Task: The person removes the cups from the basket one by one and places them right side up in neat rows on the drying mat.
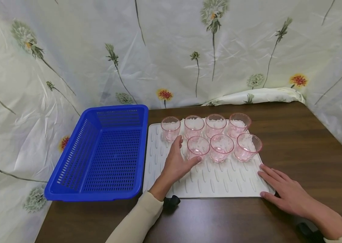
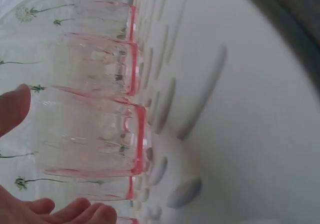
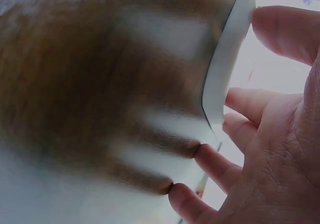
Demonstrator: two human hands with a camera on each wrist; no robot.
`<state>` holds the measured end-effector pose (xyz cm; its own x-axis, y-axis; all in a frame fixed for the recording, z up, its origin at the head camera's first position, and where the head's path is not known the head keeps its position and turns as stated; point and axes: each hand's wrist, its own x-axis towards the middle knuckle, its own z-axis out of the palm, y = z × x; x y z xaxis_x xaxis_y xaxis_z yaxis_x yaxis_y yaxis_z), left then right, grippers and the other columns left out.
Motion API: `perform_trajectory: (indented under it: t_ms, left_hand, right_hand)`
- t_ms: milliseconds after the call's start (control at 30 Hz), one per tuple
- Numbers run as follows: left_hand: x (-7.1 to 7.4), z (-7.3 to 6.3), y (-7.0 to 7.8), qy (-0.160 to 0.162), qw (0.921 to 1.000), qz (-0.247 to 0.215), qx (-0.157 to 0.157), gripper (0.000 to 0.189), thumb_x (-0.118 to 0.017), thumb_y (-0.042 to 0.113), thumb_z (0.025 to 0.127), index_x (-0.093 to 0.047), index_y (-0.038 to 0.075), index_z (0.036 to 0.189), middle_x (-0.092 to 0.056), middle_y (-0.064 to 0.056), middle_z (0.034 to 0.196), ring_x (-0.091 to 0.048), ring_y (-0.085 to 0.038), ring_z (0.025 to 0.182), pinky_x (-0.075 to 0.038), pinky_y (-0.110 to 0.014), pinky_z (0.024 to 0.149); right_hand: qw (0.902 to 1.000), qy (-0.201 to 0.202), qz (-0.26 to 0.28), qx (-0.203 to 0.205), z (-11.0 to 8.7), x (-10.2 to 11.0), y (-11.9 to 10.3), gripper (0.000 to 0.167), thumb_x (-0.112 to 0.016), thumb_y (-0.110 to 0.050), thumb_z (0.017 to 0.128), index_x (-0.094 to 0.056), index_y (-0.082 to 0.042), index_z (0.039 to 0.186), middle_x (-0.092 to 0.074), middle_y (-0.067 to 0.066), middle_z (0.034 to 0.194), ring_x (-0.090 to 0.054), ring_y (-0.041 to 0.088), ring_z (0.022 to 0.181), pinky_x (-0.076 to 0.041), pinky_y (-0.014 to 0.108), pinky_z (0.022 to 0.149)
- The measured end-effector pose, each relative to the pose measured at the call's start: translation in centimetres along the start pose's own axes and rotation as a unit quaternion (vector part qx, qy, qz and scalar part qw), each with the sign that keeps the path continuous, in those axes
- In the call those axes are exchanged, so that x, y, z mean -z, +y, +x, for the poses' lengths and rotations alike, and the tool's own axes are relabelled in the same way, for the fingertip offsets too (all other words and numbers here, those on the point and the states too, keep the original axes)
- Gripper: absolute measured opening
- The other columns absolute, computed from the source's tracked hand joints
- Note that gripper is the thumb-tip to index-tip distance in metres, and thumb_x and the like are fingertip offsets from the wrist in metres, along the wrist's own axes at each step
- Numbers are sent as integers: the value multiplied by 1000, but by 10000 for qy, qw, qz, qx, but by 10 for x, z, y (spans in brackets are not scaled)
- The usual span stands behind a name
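Observation:
Clear pink-tinted glasses stand in two rows on a white ridged mat [image 1: 207,182]. My left hand [image 1: 177,165] reaches over the mat with thumb and fingers spread about the front-left glass [image 1: 198,145]. In the head view the thumb overlaps that glass's near side; in the left wrist view the nearest glass [image 2: 95,134] shows between thumb and fingers, with gaps on either side. Beyond the fingertips is the back-left glass [image 1: 171,126]. My right hand [image 1: 289,192] lies at the mat's right edge, its fingers extended and fingertips [image 3: 185,199] against the edge.
A blue perforated basket [image 1: 142,148] stands on the left, close beside the mat. Brown wooden table [image 1: 304,135] extends to the right and front. A flower-printed cloth [image 1: 177,60] hangs around the back and sides, with a fold of it on the table's back edge.

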<state>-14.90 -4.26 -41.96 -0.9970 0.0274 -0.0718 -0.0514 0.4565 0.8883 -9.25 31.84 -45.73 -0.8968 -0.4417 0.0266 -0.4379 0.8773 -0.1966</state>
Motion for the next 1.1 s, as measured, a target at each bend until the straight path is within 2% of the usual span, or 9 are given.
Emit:
perform_trajectory:
  t_ms: [300,400,500,633,700,733,800,933,1100]
  left_hand:
    - [8,-17,12,662,9961,153,-569,79,-69,32,89,-27,14,154,-40,-9,154,-43,-27,140,-39,-57,111]
    - [14,-23,18,888,9887,649,-1014,73,-68,29,90,-32,11,151,-41,-10,153,-43,-27,141,-38,-54,114]
    - [20,-32,25,1008,9606,2059,-1573,66,-67,31,90,-41,8,146,-44,-12,151,-43,-28,141,-38,-49,116]
    - [26,-45,37,1046,8868,3884,-2275,65,-68,36,90,-44,7,144,-46,-13,149,-42,-30,141,-41,-44,115]
    - [29,-48,42,1095,8643,4223,-2502,68,-68,37,90,-40,7,146,-45,-14,150,-42,-31,141,-41,-43,115]
    - [32,-47,44,1154,8567,4314,-2580,70,-67,38,91,-39,7,147,-45,-14,150,-42,-31,141,-41,-43,115]
    - [37,-45,46,1303,8454,4470,-2617,71,-64,41,93,-36,8,149,-44,-14,152,-41,-31,143,-39,-44,116]
    - [47,-32,44,1688,8247,4829,-2412,71,-57,49,95,-35,11,150,-41,-14,154,-37,-33,145,-37,-49,116]
    - [52,-13,38,1907,8267,4888,-2033,70,-55,53,94,-35,16,151,-40,-13,155,-35,-33,145,-33,-51,118]
  right_hand:
    - [9976,-413,547,-54,9,18,7,66,-73,-37,88,-51,-5,142,-48,23,149,-49,44,128,-46,61,93]
    - [9988,-60,398,-279,13,37,3,49,-73,-34,89,-64,-6,128,-67,17,127,-65,30,111,-53,48,85]
    - [9952,908,127,-337,16,57,-6,21,-76,-25,86,-73,-14,104,-76,3,95,-64,5,76,-53,32,64]
    - [9706,2390,-58,288,27,78,-22,11,-79,-13,78,-71,-19,83,-71,-6,76,-49,-5,61,-43,21,56]
    - [9583,2774,-42,683,37,84,-33,13,-78,-9,75,-71,-16,84,-71,-4,77,-54,1,67,-44,20,64]
    - [9518,2935,8,887,45,85,-39,7,-77,-16,80,-71,-15,85,-72,-2,79,-57,5,72,-44,21,68]
    - [9482,2957,74,1155,61,87,-53,23,-68,-34,91,-72,-12,90,-72,2,87,-60,13,86,-45,27,77]
    - [9478,2816,149,1489,97,83,-85,37,-61,-39,95,-69,-5,108,-69,14,110,-58,32,109,-46,45,91]
    - [9556,2564,-167,1440,138,73,-112,57,-75,-23,79,-57,-5,130,-53,21,140,-41,42,135,-37,63,101]
